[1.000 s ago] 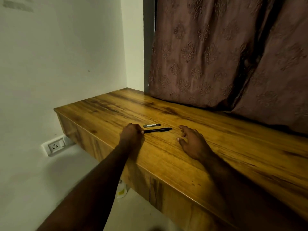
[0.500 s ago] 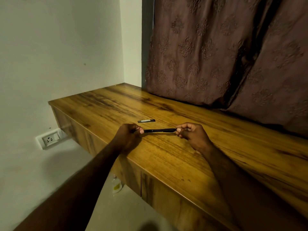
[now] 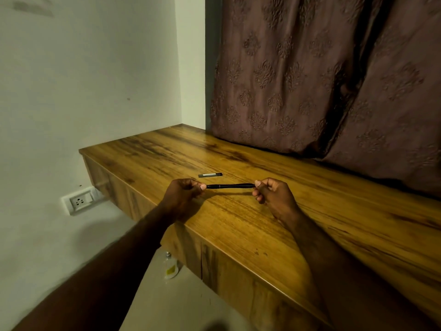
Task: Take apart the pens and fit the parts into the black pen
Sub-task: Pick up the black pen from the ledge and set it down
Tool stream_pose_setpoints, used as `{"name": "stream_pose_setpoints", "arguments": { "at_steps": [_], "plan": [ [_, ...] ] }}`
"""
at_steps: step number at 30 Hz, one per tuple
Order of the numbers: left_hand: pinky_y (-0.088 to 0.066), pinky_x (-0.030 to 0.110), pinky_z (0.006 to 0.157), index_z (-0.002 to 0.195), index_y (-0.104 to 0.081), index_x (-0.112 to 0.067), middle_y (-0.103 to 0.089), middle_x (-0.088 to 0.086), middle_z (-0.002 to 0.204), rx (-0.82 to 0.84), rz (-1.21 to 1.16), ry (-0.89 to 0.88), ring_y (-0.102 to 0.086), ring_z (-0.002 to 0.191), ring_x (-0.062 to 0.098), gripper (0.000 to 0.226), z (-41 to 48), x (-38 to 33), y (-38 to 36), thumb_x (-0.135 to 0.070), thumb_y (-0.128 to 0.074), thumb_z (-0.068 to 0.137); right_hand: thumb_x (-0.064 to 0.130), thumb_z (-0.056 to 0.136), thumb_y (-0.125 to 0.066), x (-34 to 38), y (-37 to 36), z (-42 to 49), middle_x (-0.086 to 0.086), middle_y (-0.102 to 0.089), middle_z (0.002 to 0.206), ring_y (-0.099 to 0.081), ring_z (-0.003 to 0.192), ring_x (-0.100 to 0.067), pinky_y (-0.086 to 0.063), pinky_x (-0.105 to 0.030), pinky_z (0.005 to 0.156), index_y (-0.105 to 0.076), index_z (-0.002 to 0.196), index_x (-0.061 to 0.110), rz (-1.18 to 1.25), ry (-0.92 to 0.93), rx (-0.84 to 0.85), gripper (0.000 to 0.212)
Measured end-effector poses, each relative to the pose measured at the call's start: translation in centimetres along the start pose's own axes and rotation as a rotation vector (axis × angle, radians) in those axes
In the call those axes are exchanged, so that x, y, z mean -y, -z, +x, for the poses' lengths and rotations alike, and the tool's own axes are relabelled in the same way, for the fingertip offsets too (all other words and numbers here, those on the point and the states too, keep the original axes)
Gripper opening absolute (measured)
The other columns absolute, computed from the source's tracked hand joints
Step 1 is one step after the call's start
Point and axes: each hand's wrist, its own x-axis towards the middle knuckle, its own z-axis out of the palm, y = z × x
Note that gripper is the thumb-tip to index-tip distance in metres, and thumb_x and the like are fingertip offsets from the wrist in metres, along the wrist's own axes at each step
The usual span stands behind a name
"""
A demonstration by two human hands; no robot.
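Note:
A slim black pen [image 3: 229,186] is held level just above the wooden counter [image 3: 310,225], casting a shadow below it. My left hand [image 3: 182,195] pinches its left end with curled fingers. My right hand [image 3: 272,195] pinches its right end the same way. Behind the pen, a short dark pen piece with a pale stripe [image 3: 210,175] lies flat on the counter, apart from both hands.
Brown patterned curtains [image 3: 310,75] hang onto the counter's back edge. A white wall [image 3: 83,80] closes the left side, with a socket [image 3: 80,201] low down. A small bottle [image 3: 170,266] stands on the floor under the counter's front edge.
One second ago the pen lay on the counter with my left hand at its end and my right hand open nearby. Both hands now pinch its ends and hold it raised.

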Motion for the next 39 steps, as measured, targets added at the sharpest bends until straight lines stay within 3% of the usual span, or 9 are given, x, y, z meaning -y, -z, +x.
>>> {"name": "stream_pose_setpoints", "arguments": {
  "at_steps": [3, 5, 8, 10, 13, 16, 22, 29, 39],
  "plan": [
    [-0.050, 0.021, 0.058, 0.085, -0.064, 0.000, -0.062, 0.004, 0.069, 0.061, -0.003, 0.050, -0.059, 0.062, 0.011, 0.007, 0.2, -0.1, -0.4, 0.004, -0.067, 0.081, 0.002, 0.094, -0.057, 0.0, -0.1, 0.1, -0.005, -0.062, 0.067, -0.051, 0.050, -0.004, -0.044, -0.018, 0.052, -0.063, 0.082, 0.008, -0.031, -0.009, 0.013, 0.015],
    [-0.052, 0.030, 0.070, 0.076, -0.069, -0.009, -0.066, 0.000, 0.067, 0.056, 0.026, 0.036, -0.061, 0.070, 0.016, 0.015, 0.5, 0.0, -0.9, 0.006, -0.072, 0.074, -0.003, 0.091, -0.060, 0.1, 0.0, 0.2, -0.006, -0.064, 0.069, -0.055, 0.051, -0.003, -0.045, -0.014, 0.051, -0.065, 0.088, 0.005, -0.074, -0.010, 0.020, 0.011],
    [-0.051, 0.036, 0.068, 0.067, -0.073, -0.023, -0.068, -0.002, 0.063, 0.075, 0.331, -0.103, -0.061, 0.065, 0.013, 0.008, 1.1, 0.7, -1.7, -0.024, -0.074, 0.075, -0.005, 0.088, -0.063, 0.2, 0.1, 0.1, -0.009, -0.066, 0.074, -0.057, 0.058, -0.007, -0.048, -0.016, 0.056, -0.068, 0.089, 0.006, -0.089, -0.001, 0.037, 0.012],
    [-0.049, 0.032, 0.060, 0.075, -0.072, -0.028, -0.068, -0.005, 0.064, 0.108, 0.562, -0.157, -0.061, 0.061, 0.007, 0.023, 1.2, 0.8, -2.4, -0.050, -0.066, 0.075, -0.005, 0.087, -0.064, 0.3, 0.2, 0.1, -0.010, -0.067, 0.076, -0.059, 0.063, -0.012, -0.051, -0.020, 0.061, -0.068, 0.085, 0.013, -0.092, 0.008, 0.057, 0.018],
    [-0.048, 0.028, 0.064, 0.082, -0.071, -0.028, -0.065, -0.011, 0.076, 0.128, 0.729, -0.270, -0.061, 0.072, 0.006, 0.017, 0.9, 0.5, -3.7, -0.044, -0.066, 0.077, -0.003, 0.085, -0.067, 0.3, 0.3, 0.1, -0.008, -0.067, 0.075, -0.061, 0.065, -0.013, -0.052, -0.023, 0.065, -0.069, 0.084, 0.016, -0.113, 0.007, 0.088, 0.019],
    [-0.043, 0.026, 0.063, 0.085, -0.072, -0.021, -0.062, -0.006, 0.078, 0.115, 0.742, -0.367, -0.058, 0.073, 0.013, 0.007, 0.9, 0.5, -4.3, -0.025, -0.068, 0.082, -0.001, 0.086, -0.067, 0.3, 0.3, 0.1, -0.007, -0.068, 0.076, -0.061, 0.066, -0.013, -0.052, -0.024, 0.067, -0.069, 0.086, 0.016, -0.121, -0.003, 0.104, 0.017],
    [-0.033, 0.018, 0.053, 0.078, -0.064, -0.022, -0.056, -0.011, 0.065, 0.065, 0.762, -0.387, -0.050, 0.058, 0.001, 0.007, 0.9, 0.8, -3.9, -0.020, -0.063, 0.084, 0.000, 0.091, -0.061, 0.1, 0.0, 0.4, -0.004, -0.069, 0.075, -0.058, 0.063, -0.010, -0.048, -0.020, 0.060, -0.068, 0.088, 0.013, -0.123, -0.010, 0.069, 0.015],
    [-0.031, 0.015, 0.051, 0.072, -0.061, -0.028, -0.051, -0.015, 0.061, 0.018, 0.794, -0.393, -0.048, 0.054, -0.001, 0.016, 0.8, 0.9, -3.6, -0.027, -0.061, 0.088, 0.010, 0.095, -0.059, 0.3, 0.1, 0.2, -0.005, -0.066, 0.073, -0.052, 0.058, -0.007, -0.040, -0.011, 0.048, -0.066, 0.088, 0.010, -0.126, -0.011, 0.028, 0.010],
    [-0.032, 0.016, 0.047, 0.071, -0.067, -0.022, -0.055, -0.011, 0.054, 0.079, 0.684, -0.407, -0.050, 0.047, 0.002, 0.024, 0.4, 0.5, -3.4, -0.024, -0.057, 0.093, -0.001, 0.093, -0.057, 0.2, 0.2, 0.5, -0.006, -0.067, 0.071, -0.054, 0.057, -0.011, -0.044, -0.021, 0.050, -0.065, 0.089, 0.006, -0.089, -0.057, 0.003, 0.012]
  ]
}}
